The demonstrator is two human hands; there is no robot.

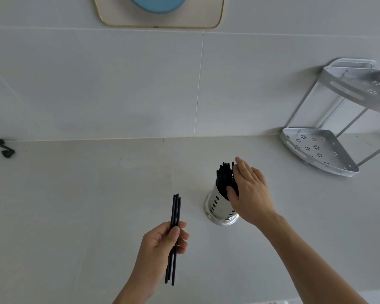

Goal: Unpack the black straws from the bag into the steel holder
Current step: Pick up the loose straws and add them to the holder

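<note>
A few black straws [175, 218] are pinched upright between thumb and curled fingers of the left hand [162, 242]. The bunched straws [225, 176] in the steel holder [219, 207] on the counter [75, 205] are touched by the right hand [250, 189], fingers straight, thumb against them.

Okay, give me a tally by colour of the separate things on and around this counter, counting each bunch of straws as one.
Black: 3, the straws in the left hand, the straws in the holder, the small black object by the wall.
Silver: 2, the steel holder, the corner rack.
Blue: 1, the blue thing at the top edge.
Total: 6
</note>
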